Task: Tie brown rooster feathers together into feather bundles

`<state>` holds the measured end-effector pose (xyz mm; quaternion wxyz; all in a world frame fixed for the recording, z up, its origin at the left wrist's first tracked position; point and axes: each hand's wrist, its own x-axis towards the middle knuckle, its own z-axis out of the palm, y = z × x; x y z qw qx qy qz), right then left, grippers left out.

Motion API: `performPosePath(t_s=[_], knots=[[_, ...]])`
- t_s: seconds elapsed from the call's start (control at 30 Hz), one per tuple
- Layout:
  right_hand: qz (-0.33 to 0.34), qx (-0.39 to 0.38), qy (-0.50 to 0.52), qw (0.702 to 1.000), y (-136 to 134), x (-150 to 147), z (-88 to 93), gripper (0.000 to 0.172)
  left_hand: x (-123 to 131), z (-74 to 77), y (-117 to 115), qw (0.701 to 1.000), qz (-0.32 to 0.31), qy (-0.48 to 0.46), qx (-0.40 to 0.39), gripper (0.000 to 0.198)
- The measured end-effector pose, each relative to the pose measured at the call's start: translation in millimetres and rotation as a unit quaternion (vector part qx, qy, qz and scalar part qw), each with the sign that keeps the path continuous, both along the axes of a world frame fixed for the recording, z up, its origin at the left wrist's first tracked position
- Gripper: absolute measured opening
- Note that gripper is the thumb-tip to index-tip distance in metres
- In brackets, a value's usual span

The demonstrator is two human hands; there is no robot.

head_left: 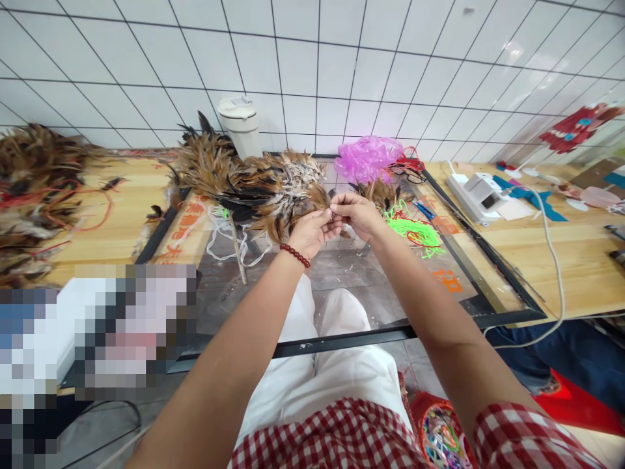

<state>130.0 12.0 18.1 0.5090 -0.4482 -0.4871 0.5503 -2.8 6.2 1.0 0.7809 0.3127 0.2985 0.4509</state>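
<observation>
My left hand (315,231), with a dark red bead bracelet (295,256) at its wrist, meets my right hand (357,215) above the glass panel. The fingertips of both are pinched together, closed on something small that I cannot make out. Just behind my left hand lies a big heap of brown and black feathers (263,185), with pale quill ends showing. A smaller bunch of brown feathers (379,193) is beyond my right hand. Bright green strings (415,233) lie to the right of my right hand, mixed with some red.
A black-framed glass panel (342,339) spans the wooden table. Behind stand a white lidded cup (241,127) and a pink plastic bag (368,158). White cord and a thin stick (238,251) lie left; a white power strip (481,195) right. More feathers (41,156) sit far left.
</observation>
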Motion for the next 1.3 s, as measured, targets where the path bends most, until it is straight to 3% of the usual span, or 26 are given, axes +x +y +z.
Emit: performPosePath(t_s=[0.2,0.33,0.47,0.63,0.73,0.87,1.0,1.13,1.3], knots=[[-0.008,-0.004,-0.041,0.999,1.2,1.5,-1.0,0.020,-0.2,0.9,0.7,1.000,0.027,0.004,0.002,0.007],[-0.001,0.068,-0.136,0.988,-0.6,1.1,-0.7,0.046,-0.8,0.1,5.9,0.996,0.081,-0.027,-0.028,0.006],[-0.017,0.194,-0.299,0.934,-2.4,-1.1,-5.0,0.080,-0.2,-2.3,10.2,0.994,0.087,-0.049,-0.032,0.006],[-0.050,0.284,-0.386,0.876,-5.9,-5.0,-6.5,0.074,1.9,-2.9,8.3,0.996,0.066,-0.052,-0.028,0.008],[-0.083,0.306,-0.394,0.863,-5.6,-3.5,-5.8,0.068,2.1,-1.5,6.1,0.997,0.063,-0.036,-0.034,0.005],[-0.092,0.272,-0.348,0.892,-2.6,0.9,-3.3,0.061,2.3,1.3,3.7,0.995,0.096,-0.024,-0.021,0.005],[-0.083,0.134,-0.277,0.948,-5.2,-0.5,3.2,0.032,4.7,0.2,3.2,0.987,0.162,0.016,0.003,0.008],[-0.016,0.017,-0.196,0.980,-12.2,-9.6,7.1,0.039,8.7,-6.8,7.0,0.972,0.217,0.065,0.054,0.016],[-0.006,0.010,-0.076,0.997,-8.5,-9.2,5.1,0.034,8.2,-6.0,7.6,0.975,0.203,0.076,0.055,0.017]])
